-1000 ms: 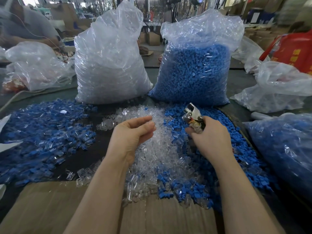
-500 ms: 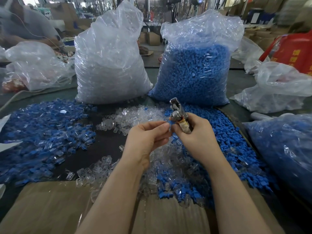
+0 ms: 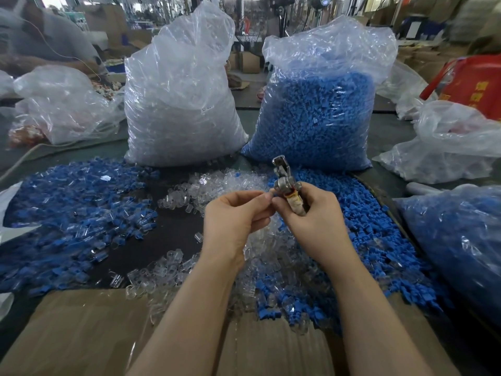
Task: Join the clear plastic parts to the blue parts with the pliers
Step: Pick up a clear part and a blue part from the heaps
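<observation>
Where a second ago our hands were apart over the piles, we now bring them together above the clear parts (image 3: 260, 256). Our left hand (image 3: 235, 213) pinches something small we cannot make out against our right hand (image 3: 311, 215), whose grip is closed on the pliers (image 3: 284, 183), nose up. We judge one joint is starting. Blue parts (image 3: 379, 240) lie on the bench (image 3: 173, 226).
</observation>
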Demonstrator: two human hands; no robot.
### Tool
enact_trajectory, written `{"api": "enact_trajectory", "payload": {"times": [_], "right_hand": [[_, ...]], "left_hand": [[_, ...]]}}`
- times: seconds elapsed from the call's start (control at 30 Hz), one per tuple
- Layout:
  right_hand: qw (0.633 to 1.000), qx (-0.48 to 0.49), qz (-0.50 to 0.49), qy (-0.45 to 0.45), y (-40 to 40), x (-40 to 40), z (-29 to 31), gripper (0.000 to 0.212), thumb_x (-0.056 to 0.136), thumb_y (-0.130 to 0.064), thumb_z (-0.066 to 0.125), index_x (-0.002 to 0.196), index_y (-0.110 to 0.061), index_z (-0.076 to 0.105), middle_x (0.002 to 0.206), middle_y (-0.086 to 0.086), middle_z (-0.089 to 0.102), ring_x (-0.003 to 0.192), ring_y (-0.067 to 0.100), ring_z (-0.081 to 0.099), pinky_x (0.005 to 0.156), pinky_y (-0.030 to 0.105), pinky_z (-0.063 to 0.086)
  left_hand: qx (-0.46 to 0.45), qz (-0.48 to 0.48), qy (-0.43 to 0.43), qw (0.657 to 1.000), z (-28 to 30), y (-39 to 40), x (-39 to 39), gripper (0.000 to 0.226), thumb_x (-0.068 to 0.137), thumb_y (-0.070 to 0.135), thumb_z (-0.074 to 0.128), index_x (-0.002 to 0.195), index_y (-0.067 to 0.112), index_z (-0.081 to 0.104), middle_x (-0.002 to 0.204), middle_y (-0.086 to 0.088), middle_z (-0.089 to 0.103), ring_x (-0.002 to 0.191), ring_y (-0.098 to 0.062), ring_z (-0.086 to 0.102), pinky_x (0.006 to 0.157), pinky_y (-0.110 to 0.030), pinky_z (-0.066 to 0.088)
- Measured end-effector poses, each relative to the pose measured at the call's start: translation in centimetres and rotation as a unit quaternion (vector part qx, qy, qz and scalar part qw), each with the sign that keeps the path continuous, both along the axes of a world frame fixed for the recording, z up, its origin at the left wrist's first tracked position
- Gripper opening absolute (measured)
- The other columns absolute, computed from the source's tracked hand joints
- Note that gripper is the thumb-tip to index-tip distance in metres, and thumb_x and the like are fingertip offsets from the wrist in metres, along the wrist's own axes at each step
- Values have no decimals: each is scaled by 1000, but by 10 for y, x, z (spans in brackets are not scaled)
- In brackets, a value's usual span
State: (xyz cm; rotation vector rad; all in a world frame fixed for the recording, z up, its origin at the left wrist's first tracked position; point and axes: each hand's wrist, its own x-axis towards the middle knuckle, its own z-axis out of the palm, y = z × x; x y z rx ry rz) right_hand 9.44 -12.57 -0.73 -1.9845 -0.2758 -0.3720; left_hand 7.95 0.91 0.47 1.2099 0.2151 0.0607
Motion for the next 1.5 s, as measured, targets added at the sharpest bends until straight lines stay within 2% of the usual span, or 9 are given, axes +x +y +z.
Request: {"api": "enact_trajectory", "payload": {"times": [0.07,0.17,0.43,0.67,0.9,1.13,1.23,1.4,1.5], "right_hand": [[1000,9,-7,7,0,0,-1,9,89,-21,71,96,-16,72,81,-5,72,78,11,68,72,38,57],[999,17,-25,20,0,1,-3,6,88,-19,72,94,-18,72,81,-6,72,78,11,68,75,42,57],[993,101,-54,-22,2,-1,0,14,87,-18,74,81,-27,65,73,-14,67,68,1,61,63,16,49],[994,89,-63,-26,5,-2,-2,11,87,-21,74,84,-27,65,77,-6,69,75,10,66,72,38,57],[994,77,-69,-20,6,-2,-1,6,89,-22,71,85,-23,67,73,-6,68,69,9,63,64,32,54],[996,70,-62,-8,8,-2,1,7,91,-21,68,87,-15,68,70,1,67,67,19,61,60,36,49],[996,73,-58,9,8,-2,2,7,91,-20,67,85,-16,68,70,2,67,68,21,61,61,38,50],[997,61,-37,37,6,-3,5,8,90,-19,67,83,-22,68,76,1,70,75,22,66,73,47,56],[998,31,-24,54,-1,-2,6,7,90,-22,67,88,-16,68,78,6,70,79,28,66,75,51,55]], "left_hand": [[-4,-1,-1,1000,0,0,0,10,81,3,75,90,2,71,77,-9,76,69,-14,74,58,-19,57],[-7,0,-2,1000,0,1,0,11,80,1,75,91,2,72,79,-12,76,71,-15,74,61,-20,58],[10,25,-21,999,1,-1,-1,9,81,0,75,89,5,73,78,-11,76,74,-18,75,64,-21,58],[47,23,-55,997,3,-7,-4,10,81,0,76,91,2,75,79,-9,76,75,-17,75,64,-20,56],[149,85,-111,979,2,-12,-6,14,78,3,79,81,16,77,75,0,76,75,-16,74,72,-29,61],[232,120,-160,952,-3,-12,-5,14,77,9,82,81,21,77,74,9,75,71,-5,71,70,-22,59],[233,124,-165,950,-4,-12,-5,13,77,10,82,80,21,77,74,11,74,71,-3,70,68,-18,57],[231,138,-156,950,-8,-11,-2,12,79,11,81,77,22,75,71,9,73,68,-5,70,66,-19,56],[194,128,-146,962,-7,-7,-1,12,81,7,78,79,19,74,72,5,74,70,-10,72,68,-21,58]]}}
